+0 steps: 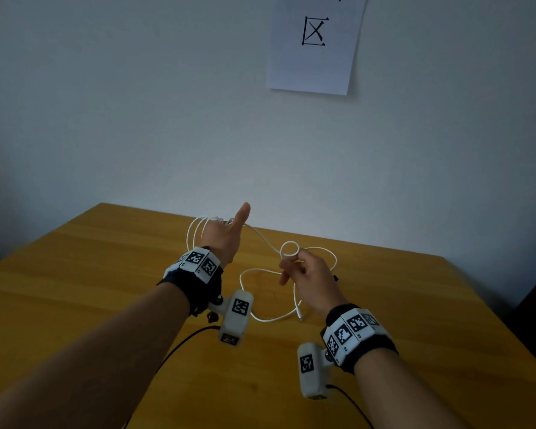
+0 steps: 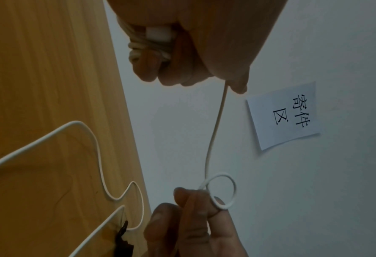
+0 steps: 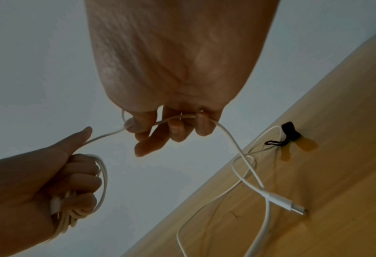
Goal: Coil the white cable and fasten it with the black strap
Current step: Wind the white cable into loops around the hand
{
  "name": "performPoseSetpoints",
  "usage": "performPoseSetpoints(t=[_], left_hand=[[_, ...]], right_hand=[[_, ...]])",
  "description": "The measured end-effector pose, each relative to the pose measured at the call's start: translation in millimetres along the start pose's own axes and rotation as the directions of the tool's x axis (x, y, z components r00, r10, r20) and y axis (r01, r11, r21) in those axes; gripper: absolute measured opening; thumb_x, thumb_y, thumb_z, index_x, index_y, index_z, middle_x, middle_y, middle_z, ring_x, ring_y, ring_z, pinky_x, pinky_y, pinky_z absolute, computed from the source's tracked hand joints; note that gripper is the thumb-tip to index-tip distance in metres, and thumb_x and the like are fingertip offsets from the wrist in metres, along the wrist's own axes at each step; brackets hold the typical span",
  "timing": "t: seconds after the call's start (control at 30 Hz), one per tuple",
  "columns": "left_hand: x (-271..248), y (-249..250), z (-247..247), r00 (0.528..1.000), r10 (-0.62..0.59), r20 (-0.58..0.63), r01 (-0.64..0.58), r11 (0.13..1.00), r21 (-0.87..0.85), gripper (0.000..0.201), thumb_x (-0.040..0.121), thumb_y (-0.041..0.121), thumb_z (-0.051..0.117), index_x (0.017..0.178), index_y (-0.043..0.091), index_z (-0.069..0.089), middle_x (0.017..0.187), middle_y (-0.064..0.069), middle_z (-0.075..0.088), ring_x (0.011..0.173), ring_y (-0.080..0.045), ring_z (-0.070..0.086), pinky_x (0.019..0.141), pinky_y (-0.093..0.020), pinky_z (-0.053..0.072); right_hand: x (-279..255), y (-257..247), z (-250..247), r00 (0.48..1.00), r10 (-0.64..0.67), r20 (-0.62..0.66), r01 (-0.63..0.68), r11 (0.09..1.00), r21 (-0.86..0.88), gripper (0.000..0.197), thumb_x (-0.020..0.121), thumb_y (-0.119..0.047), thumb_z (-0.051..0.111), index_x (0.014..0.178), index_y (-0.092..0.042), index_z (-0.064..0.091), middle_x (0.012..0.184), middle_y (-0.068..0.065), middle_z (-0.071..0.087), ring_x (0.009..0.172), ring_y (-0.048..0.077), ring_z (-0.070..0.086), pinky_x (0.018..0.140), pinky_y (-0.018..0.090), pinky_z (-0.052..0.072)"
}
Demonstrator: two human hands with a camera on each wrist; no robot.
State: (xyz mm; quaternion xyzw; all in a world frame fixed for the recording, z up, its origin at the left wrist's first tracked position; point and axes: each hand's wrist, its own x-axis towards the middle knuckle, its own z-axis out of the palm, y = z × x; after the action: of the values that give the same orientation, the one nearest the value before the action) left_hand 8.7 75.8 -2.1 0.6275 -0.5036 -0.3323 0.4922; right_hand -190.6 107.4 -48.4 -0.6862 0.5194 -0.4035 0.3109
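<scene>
Two hands worked above the table [image 1: 106, 274], both raised off its wood. At ten o'clock from the table's middle, the left hand [image 1: 223, 239] had its fingers curled tight round several finished loops of the cable [image 1: 260, 236], thumb stuck out straight; the right wrist view showed one plug [image 3: 55, 205] tucked in that fist with the loops. From the thumb the cable ran taut toward three o'clock to the right hand [image 1: 307, 274], which pinched it between thumb and fingers [image 3: 201, 125] just where it curled into a small ring [image 1: 290, 250] standing above the fingertips. Beyond that pinch the slack dropped to the table and wandered in loose bends toward six o'clock, ending in the free plug [image 1: 300, 315], which lay flat on the wood near the right wrist.

At three o'clock from the right hand, mostly hidden behind it in the head view, lay the strap [image 3: 289, 133]. It rested on the table beside a bend of slack, and seemed to touch it, though the dim wrist views left that unsure.

On the wall [image 1: 136, 119] at twelve o'clock hung a paper sheet [image 1: 316, 57] with black characters.
</scene>
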Motion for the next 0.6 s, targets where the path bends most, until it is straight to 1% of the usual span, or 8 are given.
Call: performPoseSetpoints(t=[0.07,0.13,0.17,0.23,0.33,0.37,0.47,0.6], left_hand=[[3.7,-4.5,-0.2,1.000,0.004,-0.009,-0.003,1.000,0.019,0.072,0.077,0.080,0.047,0.052,0.015,0.028,0.048,-0.004,0.034,0.037,-0.018,0.033,0.050,-0.031,0.041],[5.9,-8.3,-1.9,1.000,0.010,-0.025,-0.010,1.000,0.021,0.074,0.074,0.084,0.045,0.050,0.016,0.027,0.049,-0.005,0.033,0.040,-0.020,0.033,0.052,-0.033,0.041],[6.8,-10.1,-2.4,0.999,0.016,-0.029,-0.015,1.000,0.022,0.075,0.072,0.086,0.044,0.049,0.016,0.026,0.049,-0.005,0.032,0.042,-0.020,0.032,0.054,-0.035,0.041],[7.6,-13.0,-3.5,0.999,0.020,-0.037,-0.019,0.999,0.045,0.076,0.070,0.088,0.043,0.049,0.017,0.026,0.049,-0.004,0.031,0.048,-0.020,0.034,0.056,-0.037,0.041],[7.2,-15.2,-4.5,0.999,-0.001,-0.038,0.003,0.998,0.061,0.073,0.074,0.084,0.045,0.051,0.016,0.029,0.051,-0.005,0.031,0.053,-0.022,0.036,0.058,-0.037,0.040],[7.8,-16.0,-4.5,0.999,-0.004,-0.035,0.006,0.998,0.056,0.072,0.075,0.083,0.045,0.054,0.016,0.032,0.053,-0.005,0.032,0.055,-0.022,0.037,0.059,-0.037,0.039],[9.2,-18.6,-5.5,0.999,-0.024,-0.046,0.027,0.998,0.063,0.070,0.077,0.079,0.048,0.061,0.012,0.039,0.054,-0.006,0.035,0.054,-0.022,0.040,0.059,-0.037,0.041],[11.2,-24.0,-12.3,0.996,-0.065,-0.064,0.068,0.996,0.054,0.072,0.078,0.077,0.050,0.062,0.007,0.042,0.053,-0.005,0.039,0.049,-0.022,0.041,0.058,-0.036,0.042]], right_hand=[[-0.9,-1.5,0.7,1.000,-0.028,-0.015,0.028,1.000,-0.001,0.015,0.104,-0.026,0.056,0.095,-0.019,0.066,0.074,-0.007,0.077,0.048,0.026,0.040,0.056,0.037,0.044],[-0.6,-3.2,1.2,0.997,-0.053,-0.050,0.053,0.999,0.000,0.018,0.105,-0.025,0.054,0.093,-0.020,0.067,0.072,-0.007,0.076,0.064,0.041,0.057,0.070,0.044,0.055],[0.1,-3.6,1.0,0.995,-0.062,-0.073,0.063,0.998,0.003,0.021,0.106,-0.025,0.052,0.093,-0.020,0.067,0.072,-0.007,0.075,0.075,0.040,0.065,0.078,0.043,0.056],[1.1,-3.9,-0.2,0.989,-0.078,-0.126,0.079,0.997,0.007,0.024,0.107,-0.023,0.050,0.092,-0.019,0.068,0.072,-0.007,0.073,0.083,0.024,0.070,0.081,0.030,0.053],[2.5,-1.6,-0.6,0.971,-0.109,-0.214,0.110,0.994,-0.008,0.032,0.109,-0.022,0.045,0.085,-0.017,0.066,0.072,-0.006,0.071,0.070,0.000,0.064,0.075,0.021,0.047],[3.5,-0.4,0.1,0.963,-0.112,-0.245,0.111,0.994,-0.018,0.035,0.110,-0.021,0.043,0.084,-0.015,0.066,0.072,-0.006,0.070,0.066,-0.003,0.060,0.072,0.020,0.045],[6.4,1.0,0.2,0.926,-0.061,-0.373,0.053,0.998,-0.031,0.045,0.112,-0.026,0.035,0.080,-0.011,0.064,0.074,-0.007,0.067,0.065,-0.001,0.058,0.066,0.020,0.042],[7.4,2.5,-7.6,0.884,-0.017,-0.467,-0.006,0.999,-0.048,0.049,0.112,-0.026,0.030,0.075,-0.012,0.059,0.073,-0.003,0.065,0.066,0.013,0.059,0.060,0.025,0.043]])
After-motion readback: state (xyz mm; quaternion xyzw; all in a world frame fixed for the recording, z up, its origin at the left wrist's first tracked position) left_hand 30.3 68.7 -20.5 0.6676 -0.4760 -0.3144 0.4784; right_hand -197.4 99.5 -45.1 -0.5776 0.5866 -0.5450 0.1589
